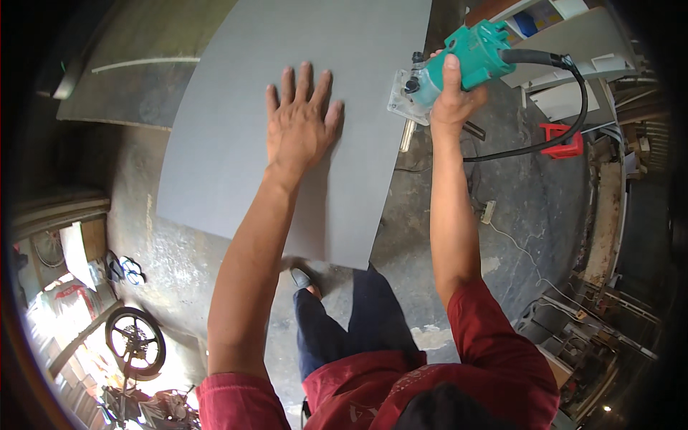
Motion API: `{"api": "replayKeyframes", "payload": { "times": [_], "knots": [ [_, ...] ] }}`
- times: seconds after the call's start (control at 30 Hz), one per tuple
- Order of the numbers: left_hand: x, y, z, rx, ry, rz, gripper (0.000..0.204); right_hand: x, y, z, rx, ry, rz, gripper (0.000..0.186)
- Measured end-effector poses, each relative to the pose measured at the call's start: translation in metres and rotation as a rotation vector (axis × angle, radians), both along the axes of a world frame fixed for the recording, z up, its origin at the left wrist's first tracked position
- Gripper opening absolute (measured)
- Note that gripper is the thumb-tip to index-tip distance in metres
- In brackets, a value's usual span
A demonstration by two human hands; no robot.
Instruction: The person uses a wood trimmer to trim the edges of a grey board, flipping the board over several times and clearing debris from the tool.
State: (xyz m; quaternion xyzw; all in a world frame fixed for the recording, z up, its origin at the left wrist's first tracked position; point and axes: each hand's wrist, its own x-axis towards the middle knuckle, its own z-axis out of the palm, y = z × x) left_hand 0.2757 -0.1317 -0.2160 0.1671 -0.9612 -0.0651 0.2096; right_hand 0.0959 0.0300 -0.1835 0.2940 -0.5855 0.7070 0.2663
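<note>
A large grey sheet (215, 143) fills the upper middle, its near corner above my legs. My left hand (301, 122) lies flat on it with fingers spread. At the sheet's right edge, my right hand (459, 97) grips a teal trim router (479, 46), thumb along the body. The router's clear square base (401, 97) is tilted against that edge. A thick black cord (552, 140) loops from its top down to the right.
A dark board (122, 100) lies left, shelving (566, 97) and a red stool (570, 150) right. A power strip (488, 213) with a thin cable sits on the concrete floor (516, 193). A wheeled vehicle (136, 344) and slippers (129, 269) are lower left.
</note>
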Motion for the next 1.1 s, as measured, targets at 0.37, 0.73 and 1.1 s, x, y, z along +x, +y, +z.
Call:
{"api": "replayKeyframes", "payload": {
  "times": [0.37, 0.73, 1.1],
  "knots": [
    [0.031, 0.015, 0.032, 0.027, -0.148, 0.008, 0.057, -0.024, -0.013, 0.055, -0.025, -0.043, -0.068, 0.050],
    [0.032, 0.017, 0.056, 0.073, -0.234, 0.010, 0.060, -0.100, -0.031, 0.071, 0.048, -0.064, -0.098, 0.051],
    [-0.029, -0.006, 0.061, 0.132, -0.242, 0.044, 0.061, -0.132, -0.029, 0.060, 0.145, -0.092, -0.098, 0.061]
  ]
}}
